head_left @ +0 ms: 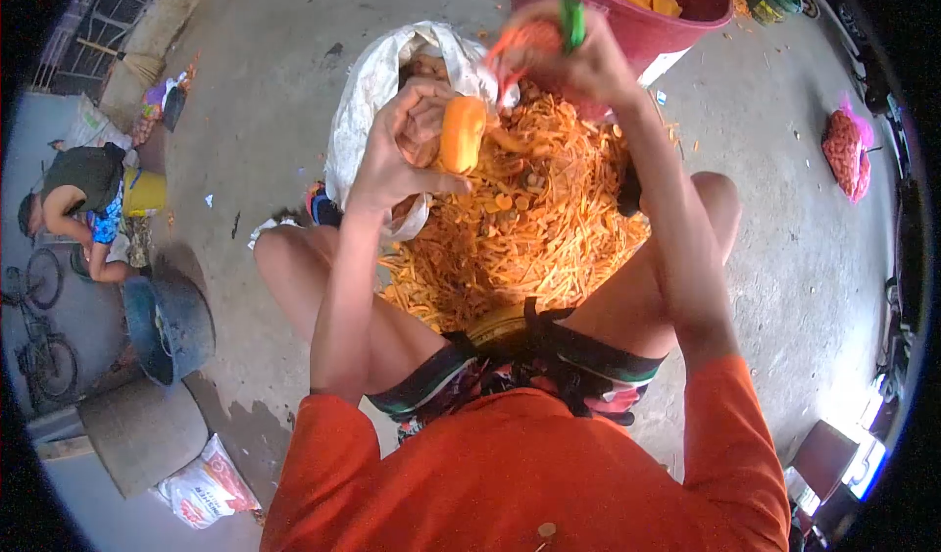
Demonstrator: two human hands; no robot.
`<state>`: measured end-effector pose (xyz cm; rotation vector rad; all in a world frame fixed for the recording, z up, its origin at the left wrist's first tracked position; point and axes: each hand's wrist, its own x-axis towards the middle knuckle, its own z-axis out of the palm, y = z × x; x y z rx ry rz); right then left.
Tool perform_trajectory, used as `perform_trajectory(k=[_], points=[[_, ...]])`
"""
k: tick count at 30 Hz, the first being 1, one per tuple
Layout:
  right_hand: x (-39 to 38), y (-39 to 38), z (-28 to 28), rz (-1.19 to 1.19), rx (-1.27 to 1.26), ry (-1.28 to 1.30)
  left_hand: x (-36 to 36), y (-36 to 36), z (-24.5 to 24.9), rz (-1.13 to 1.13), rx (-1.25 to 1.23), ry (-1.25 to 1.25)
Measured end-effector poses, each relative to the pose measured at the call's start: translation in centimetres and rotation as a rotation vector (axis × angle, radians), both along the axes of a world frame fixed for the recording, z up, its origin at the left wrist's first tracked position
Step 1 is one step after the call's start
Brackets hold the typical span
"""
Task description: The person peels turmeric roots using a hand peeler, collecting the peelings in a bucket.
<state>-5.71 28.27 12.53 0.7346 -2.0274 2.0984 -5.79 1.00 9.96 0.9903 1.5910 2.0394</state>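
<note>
The left hand [397,155] is closed around a carrot [462,132]. The fingers wrap it from behind and the thumb presses on the front, so the thick orange end stands up above the fist. The right hand [573,57] is raised a little higher and further from the body. It is closed on a green peeler [571,11], whose handle sticks up out of the fist. A thin strip of peel [512,40] curls at this hand on the side of the carrot. The two hands are near each other but do not touch.

Below them, between the bare knees of the person, lies a big pile of carrot peels [524,233] on the concrete floor [265,81]. A white sack [368,96] lies open just behind the left hand. A dark red basin [686,25] with cut carrot pieces stands beyond the right hand.

Far on the left another person [76,199] bends beside a yellow bucket [145,192], and a dark tub [172,325] stands nearer. On the right lies a mesh bag of carrots [845,152].
</note>
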Motion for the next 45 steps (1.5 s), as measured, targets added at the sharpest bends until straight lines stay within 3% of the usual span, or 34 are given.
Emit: perform_trajectory(k=[1, 2, 4, 6, 10, 12, 15, 16, 18, 20, 22, 24, 26, 28, 30, 31, 32, 34, 36, 38, 39, 40, 42, 44, 45], points=[[-0.2, 0.9, 0.9, -0.303, 0.371, 0.187, -0.2, -0.3, 0.2, -0.046, 0.026, 0.017], [-0.1, 0.7, 0.8, -0.304, 0.376, 0.192, -0.2, -0.1, 0.3, -0.047, 0.032, 0.022], [0.7, -0.7, 1.2, 0.015, 0.082, 0.109, -0.2, 0.2, 0.4, 0.051, 0.019, -0.045], [1.7, -2.2, 0.7, -0.045, 0.271, 0.349, -0.4, 0.5, 0.3, 0.108, 0.033, -0.086], [-0.7, 1.2, 0.5, -0.301, 0.321, 0.079, -0.2, -0.7, 0.2, 0.006, 0.021, -0.004], [0.6, 0.4, 0.9, -0.114, 0.154, 0.106, 0.0, -0.3, 0.5, 0.042, 0.084, -0.118], [1.9, -2.0, 1.3, -0.031, 0.284, 0.315, -0.7, -0.3, -0.6, 0.100, 0.048, -0.045], [1.3, -1.3, 0.7, -0.028, 0.280, 0.301, -0.4, -0.6, -0.7, 0.071, 0.025, -0.011], [-0.3, 0.8, 0.7, -0.247, 0.242, -0.010, -0.1, -0.9, -0.5, 0.022, 0.035, -0.065], [-0.2, 0.8, 0.6, -0.243, 0.216, 0.093, -0.2, -0.8, 0.3, 0.040, 0.068, -0.072], [1.8, -2.3, 1.5, -0.097, 0.283, 0.437, -0.7, -0.4, -0.1, 0.085, 0.044, -0.064], [1.3, -2.2, 0.9, -0.071, 0.267, 0.419, -0.4, -0.7, -0.4, 0.037, 0.067, -0.057], [0.1, 0.4, 0.8, -0.268, 0.230, 0.070, -0.1, -1.1, -0.3, -0.008, 0.070, 0.008], [0.4, 0.2, 1.9, -0.266, 0.243, 0.096, -0.3, -0.7, 0.4, -0.026, 0.141, -0.064], [1.8, -2.1, 1.8, -0.042, 0.203, 0.341, -0.5, -0.2, 0.4, 0.059, 0.117, -0.027], [2.0, -3.3, 1.5, -0.066, 0.200, 0.421, -0.6, 0.0, 0.5, 0.064, 0.125, -0.018], [1.5, -2.8, 1.6, -0.060, 0.198, 0.419, -0.3, -0.1, 0.4, 0.072, 0.130, -0.017], [0.4, -0.1, 1.3, -0.329, 0.296, 0.072, 0.3, -1.0, 0.3, -0.011, 0.093, 0.001], [-0.4, 0.6, 0.8, -0.276, 0.220, 0.100, 0.6, -0.4, 1.3, -0.049, 0.185, -0.173], [0.9, -1.7, 1.0, -0.145, 0.210, 0.416, -0.2, 0.1, 0.6, 0.040, 0.133, -0.115], [1.9, -2.9, 1.8, -0.135, 0.205, 0.457, -0.3, 0.1, 0.4, 0.058, 0.137, -0.093], [1.7, -2.3, 1.6, -0.134, 0.196, 0.442, 0.1, -0.1, -0.1, 0.070, 0.131, -0.089], [0.6, 0.2, 1.9, -0.345, 0.259, 0.065, 0.1, -0.5, 0.1, 0.023, 0.133, -0.088], [0.7, 0.1, 1.3, -0.326, 0.198, 0.075, 0.0, -0.2, 0.8, 0.054, 0.132, -0.114], [1.8, -1.7, 1.7, -0.189, 0.173, 0.192, -0.5, 0.2, 0.1, 0.081, 0.145, -0.083]])
